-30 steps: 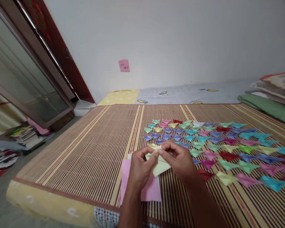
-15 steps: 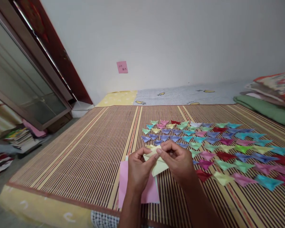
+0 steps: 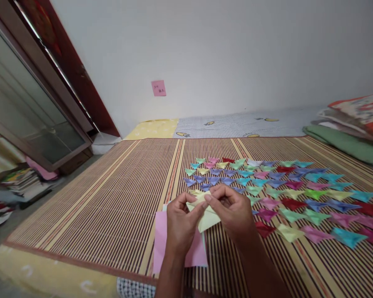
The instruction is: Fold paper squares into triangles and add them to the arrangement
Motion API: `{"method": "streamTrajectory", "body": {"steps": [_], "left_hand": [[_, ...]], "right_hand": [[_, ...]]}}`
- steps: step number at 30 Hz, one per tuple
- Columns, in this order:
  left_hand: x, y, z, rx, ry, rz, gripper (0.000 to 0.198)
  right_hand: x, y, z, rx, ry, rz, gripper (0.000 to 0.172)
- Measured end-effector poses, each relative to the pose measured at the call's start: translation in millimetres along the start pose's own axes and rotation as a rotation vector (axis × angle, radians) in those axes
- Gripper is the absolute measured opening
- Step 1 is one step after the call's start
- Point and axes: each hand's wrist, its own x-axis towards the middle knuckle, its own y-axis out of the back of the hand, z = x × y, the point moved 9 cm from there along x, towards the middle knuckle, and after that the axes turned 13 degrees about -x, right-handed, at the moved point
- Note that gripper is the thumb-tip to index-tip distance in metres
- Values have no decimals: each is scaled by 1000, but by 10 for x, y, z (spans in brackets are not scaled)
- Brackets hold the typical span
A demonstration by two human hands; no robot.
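Observation:
Both my hands hold a pale yellow folded paper [image 3: 207, 218] just above the striped bamboo mat [image 3: 118, 194]. My left hand [image 3: 180, 225] pinches its left side with thumb and fingers. My right hand [image 3: 233, 211] pinches its top edge with curled fingers. Under my hands lies a pink paper sheet [image 3: 161, 240] on top of other sheets. Several folded paper pieces [image 3: 267, 188] in blue, green, pink, red and yellow lie in rows on the mat to the right and beyond my hands.
Folded bedding and a green blanket [image 3: 345, 142] lie at the far right. A pink note [image 3: 158, 87] sticks on the white wall. A glass-fronted cabinet [image 3: 27, 103] and stacked books [image 3: 21, 180] stand on the floor at left, beyond the mattress edge [image 3: 49, 277].
My hands and the yellow paper keep nearly the same pose. The view has shifted slightly, so everything sits a little further left in the picture.

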Motion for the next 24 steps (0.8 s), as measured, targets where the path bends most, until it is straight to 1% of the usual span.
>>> {"method": "streamTrajectory", "body": {"steps": [5,13,16,20,24], "left_hand": [[5,-19,-1,-22,12,13,38],[-1,-10,-35,-25,27,-13,38],[2,-12,-63,-59,72,-17,37],[11,-66,-110,-102,177,-96,38],[6,-75,-79,22,172,-177,29]], "right_hand": [[0,5,-31,31,1,8,21],[5,-18,-17,8,-5,-34,22],[10,-13,13,12,-17,-30,21],[10,-17,76,67,-54,-46,19],[10,-43,127,24,-70,-93,19]]}}
